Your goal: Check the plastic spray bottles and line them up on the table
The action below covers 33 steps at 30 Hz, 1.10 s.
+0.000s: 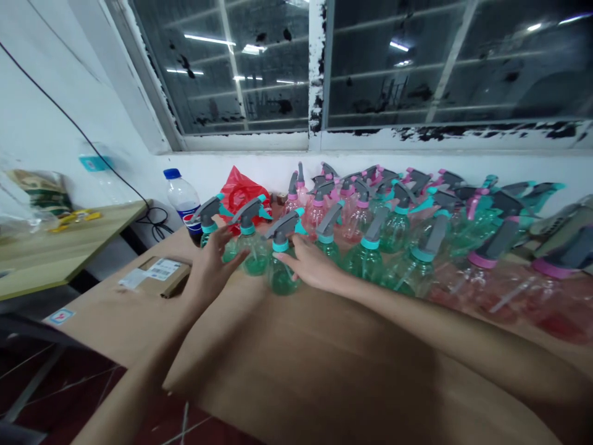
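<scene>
A row of clear green spray bottles with grey trigger heads and teal collars stands on the table. My right hand [317, 266] is at the nearest spray bottle [282, 281], thumb across its front and fingers at its right side, partly hidden. My left hand [213, 262] has thumb and fingers apart, beside the leftmost spray bottle [209, 227], which it partly covers. Its thumb points at the second green spray bottle [256, 258]; whether it touches is unclear. Another green spray bottle [328, 247] stands just behind my right hand.
Pink-collared spray bottles [484, 281] and more green ones crowd the right and back, along the wall. A cola bottle [183, 198], a red plastic bag [243, 191] and a cardboard box [162, 278] are at the left. Beyond a gap stands another table [88, 247].
</scene>
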Available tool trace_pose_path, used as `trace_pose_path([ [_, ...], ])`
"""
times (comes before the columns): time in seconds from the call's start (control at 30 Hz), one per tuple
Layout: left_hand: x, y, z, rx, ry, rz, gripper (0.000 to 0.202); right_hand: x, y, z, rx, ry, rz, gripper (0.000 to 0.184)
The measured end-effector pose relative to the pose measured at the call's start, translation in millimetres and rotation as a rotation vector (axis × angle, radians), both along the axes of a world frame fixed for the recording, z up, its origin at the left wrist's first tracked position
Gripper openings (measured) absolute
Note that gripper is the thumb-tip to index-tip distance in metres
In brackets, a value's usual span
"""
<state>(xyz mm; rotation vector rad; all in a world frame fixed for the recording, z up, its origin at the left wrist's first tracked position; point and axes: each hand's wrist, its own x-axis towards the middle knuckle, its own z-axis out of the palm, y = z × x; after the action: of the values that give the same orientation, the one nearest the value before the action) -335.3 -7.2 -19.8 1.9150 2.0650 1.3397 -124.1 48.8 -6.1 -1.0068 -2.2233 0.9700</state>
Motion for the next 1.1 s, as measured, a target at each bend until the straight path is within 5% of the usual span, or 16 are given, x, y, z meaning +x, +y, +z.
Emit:
trace_pose_path([
  [0.1,6.3,-28.1,6.6,-0.027,-0.053,-0.027,0.066,10.6,-10.6,-2.5,0.049,0.016,0.042,0.042],
  [0.3,63.0,-60.3,29.6,-0.295,-0.224,-0.336,0.067,47.6,-38.6,-13.6,0.196,0.088,0.102,0.038],
  [0.47,123.5,-57.3,33.2,-0.344,-0.134,-0.514,0.073,90.0,-60.5,-20.1,0.185,0.068,0.100,0.030],
  [0.73,207.5,-54.7,20.0,-0.265,-0.346,-0.764,0.051,160.8,-89.6,-20.0,0.160,0.090,0.135,0.016],
  [1.1,301.1,-38.2,8.6,-0.241,-0.303,-0.768,0.023,269.0,-96.7,-40.9,0.260,-0.055,-0.063,0.037],
])
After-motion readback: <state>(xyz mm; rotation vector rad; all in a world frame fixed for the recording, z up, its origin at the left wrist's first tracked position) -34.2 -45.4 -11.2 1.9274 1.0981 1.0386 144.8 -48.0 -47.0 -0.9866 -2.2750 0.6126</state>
